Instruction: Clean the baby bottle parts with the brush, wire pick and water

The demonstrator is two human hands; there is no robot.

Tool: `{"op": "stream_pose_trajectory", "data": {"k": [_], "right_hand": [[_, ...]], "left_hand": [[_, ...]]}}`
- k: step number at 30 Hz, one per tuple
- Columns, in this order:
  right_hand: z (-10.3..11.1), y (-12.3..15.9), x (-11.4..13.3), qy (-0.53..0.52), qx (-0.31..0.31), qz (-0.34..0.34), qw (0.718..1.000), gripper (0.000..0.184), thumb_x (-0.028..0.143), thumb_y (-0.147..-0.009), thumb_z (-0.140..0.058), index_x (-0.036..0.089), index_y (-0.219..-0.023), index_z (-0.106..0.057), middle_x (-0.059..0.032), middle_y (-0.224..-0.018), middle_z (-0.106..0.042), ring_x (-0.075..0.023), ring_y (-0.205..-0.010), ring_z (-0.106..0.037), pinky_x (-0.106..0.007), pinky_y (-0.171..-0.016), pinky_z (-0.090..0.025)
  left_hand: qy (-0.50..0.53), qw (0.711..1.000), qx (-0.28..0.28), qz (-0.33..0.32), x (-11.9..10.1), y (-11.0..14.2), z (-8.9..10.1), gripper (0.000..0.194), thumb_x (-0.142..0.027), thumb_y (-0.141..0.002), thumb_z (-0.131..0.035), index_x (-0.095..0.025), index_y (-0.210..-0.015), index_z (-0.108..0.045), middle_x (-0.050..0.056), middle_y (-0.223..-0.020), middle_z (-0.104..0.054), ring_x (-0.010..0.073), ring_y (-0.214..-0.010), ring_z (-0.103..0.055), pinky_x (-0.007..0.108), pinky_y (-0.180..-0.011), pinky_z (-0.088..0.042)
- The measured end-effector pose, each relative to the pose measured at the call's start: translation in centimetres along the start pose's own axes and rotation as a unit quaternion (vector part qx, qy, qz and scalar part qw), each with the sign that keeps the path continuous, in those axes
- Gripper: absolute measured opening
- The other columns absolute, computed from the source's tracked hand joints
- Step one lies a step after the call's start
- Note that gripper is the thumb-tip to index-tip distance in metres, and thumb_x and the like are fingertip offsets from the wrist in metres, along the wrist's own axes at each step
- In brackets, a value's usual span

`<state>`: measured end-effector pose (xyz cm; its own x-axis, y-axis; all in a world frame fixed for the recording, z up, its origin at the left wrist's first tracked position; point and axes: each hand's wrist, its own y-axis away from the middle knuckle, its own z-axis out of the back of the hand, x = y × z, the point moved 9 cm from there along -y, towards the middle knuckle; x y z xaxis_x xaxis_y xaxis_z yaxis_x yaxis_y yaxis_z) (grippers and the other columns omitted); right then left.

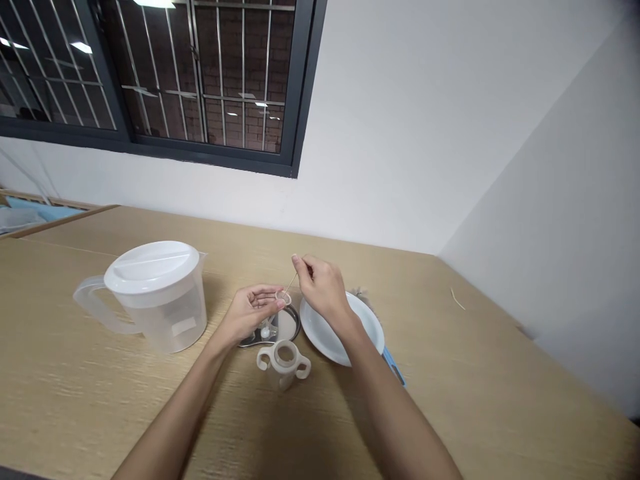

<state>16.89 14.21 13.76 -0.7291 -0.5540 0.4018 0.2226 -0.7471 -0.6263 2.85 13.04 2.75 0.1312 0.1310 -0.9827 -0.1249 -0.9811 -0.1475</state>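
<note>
My left hand pinches a small, clear round ring between thumb and fingers. Above it, my right hand grips a thin wooden stick, its lower end down at the ring. Whether the stick has a cotton tip is too small to tell. Under my left hand lies a dark-rimmed metal tray, partly covered, with small clear and white parts in it. A pale, two-handled cup or bottle body stands upright and uncovered just in front of the tray.
A lidded translucent plastic pitcher stands on the left. Behind my right forearm sits a white bowl, with a blue handle and grey bristles showing past its edge. Farther right on the wooden table is a thin pale strip.
</note>
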Motion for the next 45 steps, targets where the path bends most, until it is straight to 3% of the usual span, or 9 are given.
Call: {"op": "stream_pose_trajectory", "data": {"k": [29, 45], "right_hand": [[3.6, 0.2, -0.7, -0.033, -0.144, -0.011, 0.989, 0.044, 0.042, -0.098, -0.041, 0.021, -0.060, -0.037, 0.0053, -0.054, -0.036, -0.0105, -0.051, -0.034, -0.024, -0.054, -0.027], [2.5, 0.0, 0.2, -0.119, -0.091, -0.008, 0.989, 0.040, 0.042, -0.099, -0.041, 0.021, -0.065, -0.041, 0.0062, -0.056, -0.036, -0.0099, -0.053, -0.037, -0.023, -0.054, -0.029]], "left_hand": [[0.019, 0.999, 0.035, 0.021, -0.5, 0.7, -1.0, 0.052, -0.036, -0.068, -0.083, -0.011, -0.111, -0.068, 0.016, -0.106, -0.074, 0.0204, -0.092, -0.071, 0.031, -0.088, -0.053], [0.037, 0.999, -0.026, -0.022, -0.7, 0.5, -0.4, 0.051, -0.037, -0.065, -0.085, -0.012, -0.107, -0.070, 0.014, -0.103, -0.075, 0.0218, -0.094, -0.071, 0.033, -0.089, -0.054]]}}
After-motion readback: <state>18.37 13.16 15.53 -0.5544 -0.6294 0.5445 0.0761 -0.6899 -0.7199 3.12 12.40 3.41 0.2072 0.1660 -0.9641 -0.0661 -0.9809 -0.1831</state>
